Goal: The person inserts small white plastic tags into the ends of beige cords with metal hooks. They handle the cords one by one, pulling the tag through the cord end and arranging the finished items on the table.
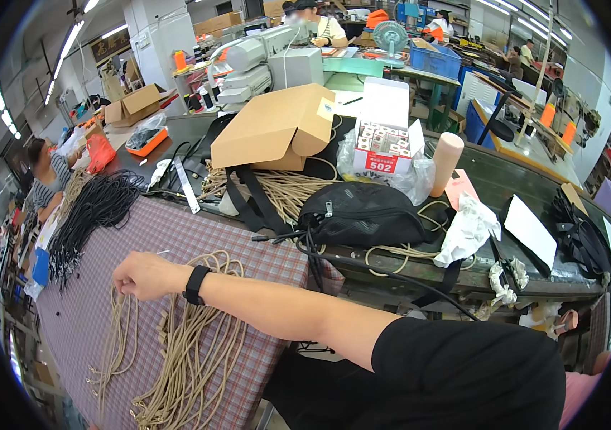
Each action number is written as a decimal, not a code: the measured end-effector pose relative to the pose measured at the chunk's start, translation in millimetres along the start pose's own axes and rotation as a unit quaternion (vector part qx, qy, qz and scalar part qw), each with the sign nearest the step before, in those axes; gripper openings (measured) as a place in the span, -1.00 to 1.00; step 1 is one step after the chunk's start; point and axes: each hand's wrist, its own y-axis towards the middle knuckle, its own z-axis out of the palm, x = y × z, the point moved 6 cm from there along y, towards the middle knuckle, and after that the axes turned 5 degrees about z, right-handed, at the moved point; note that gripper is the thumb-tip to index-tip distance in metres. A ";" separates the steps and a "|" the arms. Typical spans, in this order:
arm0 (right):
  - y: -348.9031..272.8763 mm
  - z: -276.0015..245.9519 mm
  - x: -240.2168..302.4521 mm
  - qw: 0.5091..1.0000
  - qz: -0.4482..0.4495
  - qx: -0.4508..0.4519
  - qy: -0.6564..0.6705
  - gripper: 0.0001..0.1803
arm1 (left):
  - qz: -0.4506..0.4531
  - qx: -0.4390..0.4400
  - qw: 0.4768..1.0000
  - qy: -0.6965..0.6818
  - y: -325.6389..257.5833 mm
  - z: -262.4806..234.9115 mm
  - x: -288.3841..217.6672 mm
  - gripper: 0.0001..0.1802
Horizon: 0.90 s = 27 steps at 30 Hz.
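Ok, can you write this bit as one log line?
right hand: fingers on beige cords | left hand: out of view | checked cloth: under cords | black cords: further left

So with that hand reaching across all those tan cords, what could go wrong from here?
The right hand rests on loose tan cords lying in overlapping loops, so pulling one might drag or tangle its neighbours. Some cord ends hang near the edge of the checked cloth, so a tug could slide them off. The forearm stretches over the pile and may sweep cords out of order.
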 end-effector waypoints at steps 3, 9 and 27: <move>-0.5 8.3 2.4 0.994 -0.082 -0.030 -0.072 -0.91 | 0.008 -0.001 1.000 -0.009 9.1 15.3 30.8 -0.61; 0.7 8.5 -20.7 0.991 -0.097 0.012 -0.093 -0.88 | 0.020 0.006 0.991 -0.130 25.0 33.1 62.5 -0.79; 1.9 1.9 -12.5 0.995 0.080 0.051 -0.024 -0.85 | -0.001 0.014 0.996 -0.083 11.5 33.9 34.1 -0.73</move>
